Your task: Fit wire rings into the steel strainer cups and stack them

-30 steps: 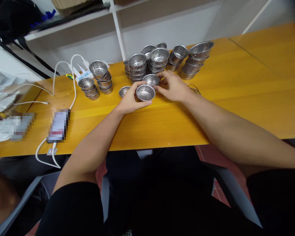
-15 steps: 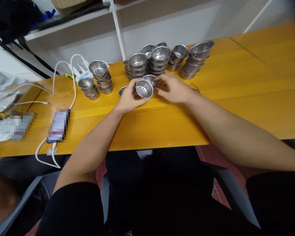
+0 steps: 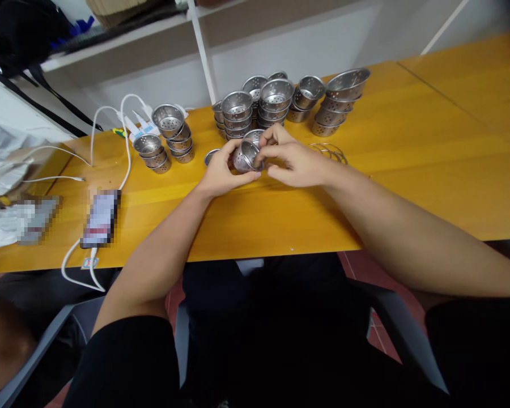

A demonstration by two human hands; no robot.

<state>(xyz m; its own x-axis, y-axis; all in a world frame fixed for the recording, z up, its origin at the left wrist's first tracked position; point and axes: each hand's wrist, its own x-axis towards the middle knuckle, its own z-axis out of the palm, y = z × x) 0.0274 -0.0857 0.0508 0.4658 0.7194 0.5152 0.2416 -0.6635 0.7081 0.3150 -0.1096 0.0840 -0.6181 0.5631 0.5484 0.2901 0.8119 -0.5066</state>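
A small perforated metal strainer cup is tilted to the right just above the table, with the fingers and thumb of my left hand wrapped around its left side. On the right, my right hand has its bent fingers at the mouth of this cup, pinching its rim. Partly hidden behind the hands is another strainer cup. A low metal piece lies beside my left hand. Several thin wire rings rest on the table behind my right wrist.
Stacks of strainer cups stand at the back, with a leaning stack at their right. Two more stacks are on the left, near a power strip with white cables. A phone and plastic bags lie farther left.
My right hand has moved in to the mouth of the held strainer cup. The cup has turned from facing me to tilting right. The wire rings show more fully.
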